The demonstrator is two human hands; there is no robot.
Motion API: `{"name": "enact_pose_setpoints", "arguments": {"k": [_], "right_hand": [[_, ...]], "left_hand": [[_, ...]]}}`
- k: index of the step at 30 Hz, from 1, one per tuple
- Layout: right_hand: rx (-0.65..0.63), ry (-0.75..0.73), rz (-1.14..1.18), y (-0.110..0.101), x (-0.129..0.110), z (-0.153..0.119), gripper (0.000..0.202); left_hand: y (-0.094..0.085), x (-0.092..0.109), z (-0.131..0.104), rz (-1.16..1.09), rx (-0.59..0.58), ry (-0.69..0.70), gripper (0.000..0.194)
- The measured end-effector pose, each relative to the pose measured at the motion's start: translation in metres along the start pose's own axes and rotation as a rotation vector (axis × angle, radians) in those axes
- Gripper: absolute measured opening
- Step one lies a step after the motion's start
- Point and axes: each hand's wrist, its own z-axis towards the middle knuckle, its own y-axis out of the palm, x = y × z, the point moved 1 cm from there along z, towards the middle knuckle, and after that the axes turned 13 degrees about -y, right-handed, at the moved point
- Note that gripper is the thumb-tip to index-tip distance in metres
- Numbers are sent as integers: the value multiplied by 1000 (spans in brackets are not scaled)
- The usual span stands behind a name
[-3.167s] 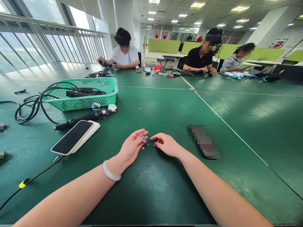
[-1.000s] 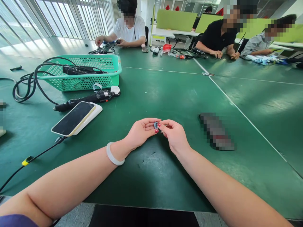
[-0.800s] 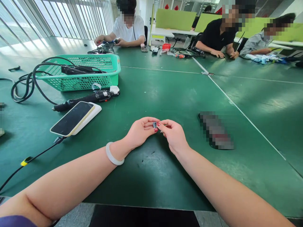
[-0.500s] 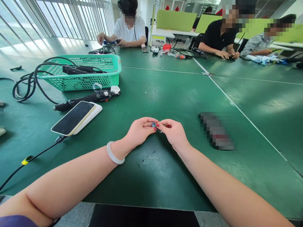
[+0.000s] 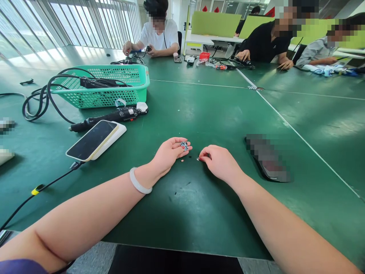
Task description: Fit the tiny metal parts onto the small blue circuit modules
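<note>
My left hand point(image 5: 171, 150) is turned partly palm up, with a small dark-and-white piece point(image 5: 184, 145), like a tiny circuit board, held at its fingers. To its right, my right hand point(image 5: 218, 160) is low over the table. Its thumb and fingertips pinch a tiny whitish piece point(image 5: 198, 159). A small orange bit point(image 5: 182, 160) and a small black bit point(image 5: 190, 156) lie on the green tabletop between and below my hands. These bits are too small to name.
On the left lie a phone point(image 5: 92, 140) on a white box, a black electric screwdriver point(image 5: 107, 118) and a green basket point(image 5: 104, 103) with cables. A blurred dark object point(image 5: 266, 158) lies right. Several people sit across the table point(image 5: 182, 213), one in a white shirt point(image 5: 159, 36).
My hands have parted: the right moved right and down with a tiny piece, while the left has opened out somewhat under the board-like piece. The small orange and black bits now show on the table.
</note>
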Motion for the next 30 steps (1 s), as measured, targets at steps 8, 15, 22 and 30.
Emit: {"name": "enact_pose_setpoints", "arguments": {"k": [8,15,22,30], "right_hand": [[61,5,49,-4,3,-1,19],[251,-122,140,-9,-10,-4,24],[383,-165,225,-7,-28,-7,22],[453,-290,159,-4,-33,-7,19]], "left_hand": [[1,0,0,16,-30,-19,15],[-1,-3,1,117,-67,2,16],[1,-2,-2,205,-102,38,20],[0,-5,-1,203,-163,91,21]]}}
